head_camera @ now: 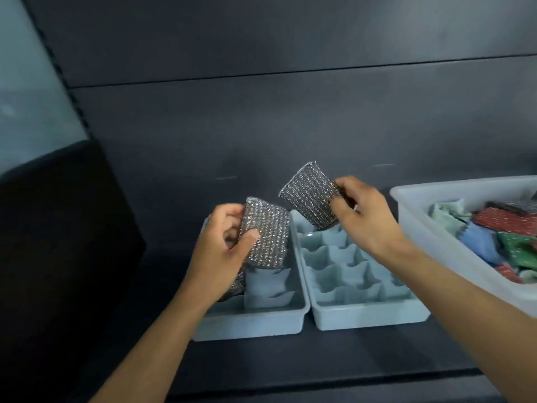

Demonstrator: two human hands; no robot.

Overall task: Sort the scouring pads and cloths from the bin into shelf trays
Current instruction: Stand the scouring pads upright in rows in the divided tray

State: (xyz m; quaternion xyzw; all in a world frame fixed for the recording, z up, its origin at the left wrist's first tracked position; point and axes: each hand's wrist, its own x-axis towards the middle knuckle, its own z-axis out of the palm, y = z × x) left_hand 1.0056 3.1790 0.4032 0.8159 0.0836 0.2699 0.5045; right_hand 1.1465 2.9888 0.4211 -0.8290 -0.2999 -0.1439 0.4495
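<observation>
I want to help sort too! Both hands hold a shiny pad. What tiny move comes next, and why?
Probably lower the left hand so its silver pad drops into the left tray: it hangs over an open slot, beside another silver pad already tucked there. The right hand and its pad, over the right tray, can likely follow.

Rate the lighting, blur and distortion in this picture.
Head view: dim, bluish light; the left hand, right hand, left pad and right pad are fairly sharp, the mesh glinting; the dark panel at left is smeared by blur; seams on the back wall bow slightly from wide-angle distortion.
</observation>
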